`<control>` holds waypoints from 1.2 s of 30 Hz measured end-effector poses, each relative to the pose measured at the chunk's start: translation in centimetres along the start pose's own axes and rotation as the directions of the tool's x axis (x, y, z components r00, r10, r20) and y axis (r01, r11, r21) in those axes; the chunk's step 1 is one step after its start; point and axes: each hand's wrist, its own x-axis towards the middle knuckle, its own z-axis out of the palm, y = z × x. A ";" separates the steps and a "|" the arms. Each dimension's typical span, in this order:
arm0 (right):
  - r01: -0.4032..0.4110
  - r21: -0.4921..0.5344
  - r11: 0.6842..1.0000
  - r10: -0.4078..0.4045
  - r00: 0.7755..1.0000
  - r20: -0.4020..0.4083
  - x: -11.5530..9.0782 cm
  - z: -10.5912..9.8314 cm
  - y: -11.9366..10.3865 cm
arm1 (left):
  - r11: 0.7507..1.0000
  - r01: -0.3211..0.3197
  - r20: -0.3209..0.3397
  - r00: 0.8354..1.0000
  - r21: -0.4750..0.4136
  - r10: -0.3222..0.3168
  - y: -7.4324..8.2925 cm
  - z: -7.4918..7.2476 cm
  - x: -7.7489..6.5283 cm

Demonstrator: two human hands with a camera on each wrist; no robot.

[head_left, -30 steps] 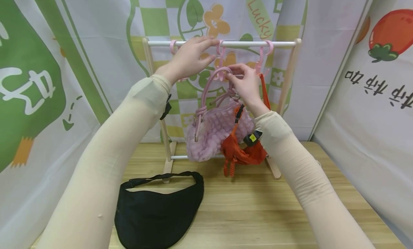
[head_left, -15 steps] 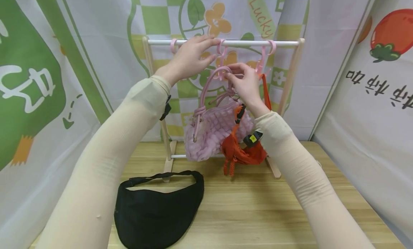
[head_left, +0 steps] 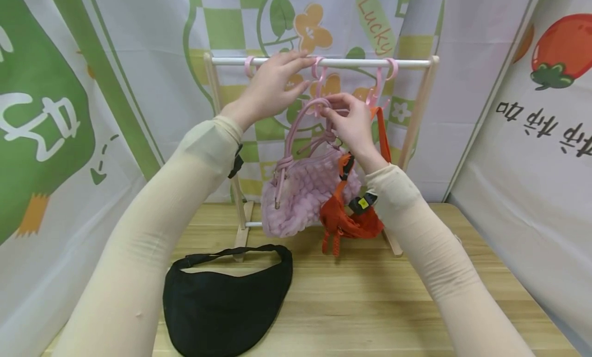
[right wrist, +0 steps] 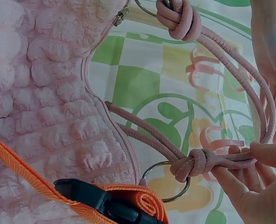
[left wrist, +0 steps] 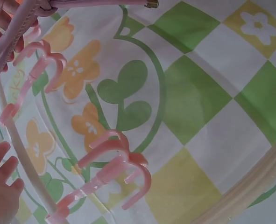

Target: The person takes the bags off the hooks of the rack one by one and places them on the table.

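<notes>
A pink puffy handbag (head_left: 300, 198) hangs at the middle of a small rack, its knotted cord handle (head_left: 296, 126) held up by my right hand (head_left: 352, 120). In the right wrist view, the thumb and fingers of that hand pinch the handle (right wrist: 231, 161) just beyond a knot. My left hand (head_left: 277, 82) rests over the silver rail (head_left: 351, 62), fingers extended, beside the middle pink claw hook (head_left: 319, 85). In the left wrist view, the claw hook (left wrist: 39, 70) has the handle close to its prongs; whether they touch I cannot tell.
From the right pink hook (head_left: 378, 85) hangs an orange bag (head_left: 349, 221) with a black buckle, in front of the pink handbag. Another pink hook (left wrist: 112, 170) is on the rail's left. A black bag (head_left: 224, 311) lies on the wooden table (head_left: 361, 305) at front left.
The pink handbag has shifted slightly left and its lower edge a little down. The orange bag has swung slightly. Both hands stay nearly where they were.
</notes>
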 end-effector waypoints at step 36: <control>-0.008 0.077 0.997 0.006 1.000 0.030 -2.1 1.9 -0.6 | 0.983 0.141 -0.243 0.956 -0.117 -0.166 0.5 0.2 -7.3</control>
